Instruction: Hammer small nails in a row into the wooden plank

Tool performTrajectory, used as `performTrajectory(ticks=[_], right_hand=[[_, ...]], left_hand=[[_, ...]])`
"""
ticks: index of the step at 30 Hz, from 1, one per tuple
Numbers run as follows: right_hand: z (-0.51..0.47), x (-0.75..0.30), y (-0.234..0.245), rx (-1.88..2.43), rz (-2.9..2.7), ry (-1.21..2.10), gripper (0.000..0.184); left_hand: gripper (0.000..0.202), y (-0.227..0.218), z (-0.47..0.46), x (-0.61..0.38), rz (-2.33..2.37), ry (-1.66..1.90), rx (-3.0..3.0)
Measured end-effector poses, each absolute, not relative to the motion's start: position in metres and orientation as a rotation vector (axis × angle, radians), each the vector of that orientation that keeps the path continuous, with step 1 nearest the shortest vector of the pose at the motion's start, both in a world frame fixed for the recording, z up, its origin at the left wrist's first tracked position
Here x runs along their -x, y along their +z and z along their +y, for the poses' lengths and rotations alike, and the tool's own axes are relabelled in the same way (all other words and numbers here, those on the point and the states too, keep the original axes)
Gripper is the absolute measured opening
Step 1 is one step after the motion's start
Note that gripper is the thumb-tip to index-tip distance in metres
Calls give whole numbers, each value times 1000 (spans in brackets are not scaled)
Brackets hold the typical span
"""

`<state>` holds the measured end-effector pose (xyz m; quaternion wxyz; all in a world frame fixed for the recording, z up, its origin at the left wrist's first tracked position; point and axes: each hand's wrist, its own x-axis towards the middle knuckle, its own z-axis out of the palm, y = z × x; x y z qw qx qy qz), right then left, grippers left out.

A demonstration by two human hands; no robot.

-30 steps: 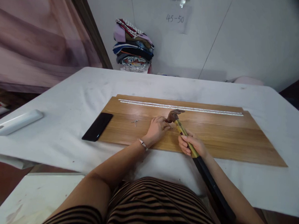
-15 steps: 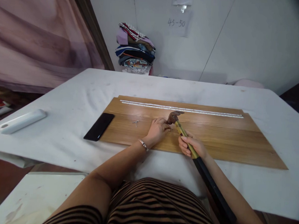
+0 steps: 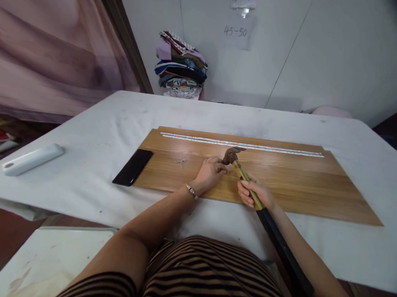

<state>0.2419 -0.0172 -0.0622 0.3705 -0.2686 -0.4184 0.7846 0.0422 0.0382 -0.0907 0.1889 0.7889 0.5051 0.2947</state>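
Observation:
My right hand (image 3: pixel 255 192) is wrapped round the yellow part of a claw hammer (image 3: pixel 240 172), whose black grip runs back along my forearm. The rusty hammer head is low over the wooden board (image 3: pixel 310 181), right at the fingertips of my left hand (image 3: pixel 212 170). Those fingers are pinched together on the board; what is between them is too small and hidden to make out. A few small nails (image 3: pixel 181 162) lie on the board left of my left hand. A black phone (image 3: pixel 132 167) rests across the board's left end.
Two white measuring strips (image 3: pixel 241 145) run along the board's far side. The board lies on a white-covered table (image 3: pixel 96 130). To the left is a white oblong object (image 3: pixel 33 159). Folded clothes (image 3: pixel 181 68) are stacked by the wall; a white stool-like surface (image 3: pixel 59 256) stands lower left.
The view has shifted very slightly. Both hands and the hammer keep nearly the same place on the board.

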Motion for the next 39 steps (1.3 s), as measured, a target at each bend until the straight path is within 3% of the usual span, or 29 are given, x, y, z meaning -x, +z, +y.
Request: performTrajectory(ticks=[12,18,28,35,39], right_hand=[[-15,-242,-64,671,-1063,2022,25],[-14,-244,-63,697,-1062,2026,26],[-15,-243,-61,721,-1045,2031,28],[-15,-243,-62,731,-1042,2025,27],[-16,-243,-62,737,-1031,2026,27]], left_hand=[[11,-90,35,-41,1421,821,-2221],[32,-87,28,-33,1482,901,-2186],[11,-91,23,-12,1572,917,-2135],[18,-89,23,-8,1564,944,-2136],[12,-81,18,-9,1611,928,-2233]])
